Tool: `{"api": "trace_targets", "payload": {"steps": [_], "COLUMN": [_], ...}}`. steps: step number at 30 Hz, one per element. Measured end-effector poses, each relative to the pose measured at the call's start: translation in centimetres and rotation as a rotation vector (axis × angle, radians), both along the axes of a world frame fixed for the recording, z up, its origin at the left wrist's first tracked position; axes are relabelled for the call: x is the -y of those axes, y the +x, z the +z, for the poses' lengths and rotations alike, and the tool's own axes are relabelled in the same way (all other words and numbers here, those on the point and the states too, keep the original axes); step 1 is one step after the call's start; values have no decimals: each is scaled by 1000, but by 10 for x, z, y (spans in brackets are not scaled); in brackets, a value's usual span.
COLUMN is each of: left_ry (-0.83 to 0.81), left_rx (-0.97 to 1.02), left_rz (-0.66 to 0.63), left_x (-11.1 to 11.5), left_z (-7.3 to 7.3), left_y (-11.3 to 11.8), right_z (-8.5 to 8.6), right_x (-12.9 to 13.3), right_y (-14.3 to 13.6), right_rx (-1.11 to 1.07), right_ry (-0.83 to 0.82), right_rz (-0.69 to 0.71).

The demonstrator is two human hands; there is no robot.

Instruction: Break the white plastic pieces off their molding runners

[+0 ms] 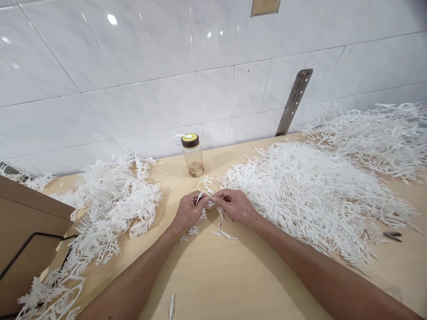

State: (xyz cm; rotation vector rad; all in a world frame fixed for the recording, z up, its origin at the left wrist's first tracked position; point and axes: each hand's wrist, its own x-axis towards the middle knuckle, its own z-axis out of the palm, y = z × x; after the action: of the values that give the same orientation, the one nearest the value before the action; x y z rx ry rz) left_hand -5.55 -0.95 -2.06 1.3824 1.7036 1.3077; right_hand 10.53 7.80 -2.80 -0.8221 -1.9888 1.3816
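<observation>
Between your two hands, over the middle of the pale wood-coloured desk (213, 275), is a small bunch of thin, white, frayed strands (209, 205). Your left hand (189, 211) pinches it between thumb and fingers; your right hand (236, 206) pinches it too, the fingertips almost meeting. Holding it from both sides probably steadies the fine material for close fingerwork. Your wrists are nearly level, knuckles up, forearms slanting inward from the near corners.

A few loose white strands (224, 233) lie just below. The big, spread pile of white branching strands (313, 186) to the right and the smaller white heap (116, 195) to the left seem placed within easy reach, leaving working room between.

Toward the desk's far edge stands a clear bottle with a brown-and-yellow lid (192, 155), apparently kept out of the way. A small dark pointed object (392, 236) lies beside the right-hand pile; a brown box-like panel (30, 222) stands on the left.
</observation>
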Motion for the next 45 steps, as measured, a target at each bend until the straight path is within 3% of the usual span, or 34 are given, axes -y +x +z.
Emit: {"api": "trace_targets", "payload": {"steps": [8, 24, 32, 38, 45], "left_ry": [17, -45, -38, -7, 22], "left_rx": [-100, -183, -337, -518, -571], "left_rz": [43, -99, -11, -16, 27], "left_x": [3, 3, 4, 2, 0], "left_z": [2, 6, 5, -2, -6], "left_y": [3, -1, 2, 5, 3], "right_z": [-1, -3, -11, -11, 3], "right_x": [2, 6, 4, 0, 6], "right_y": [0, -1, -3, -2, 2], "right_rx": [-1, -69, -42, -129, -107], "right_ry": [-65, -49, 167, 301, 145], "right_rz": [-10, 49, 12, 127, 245]}}
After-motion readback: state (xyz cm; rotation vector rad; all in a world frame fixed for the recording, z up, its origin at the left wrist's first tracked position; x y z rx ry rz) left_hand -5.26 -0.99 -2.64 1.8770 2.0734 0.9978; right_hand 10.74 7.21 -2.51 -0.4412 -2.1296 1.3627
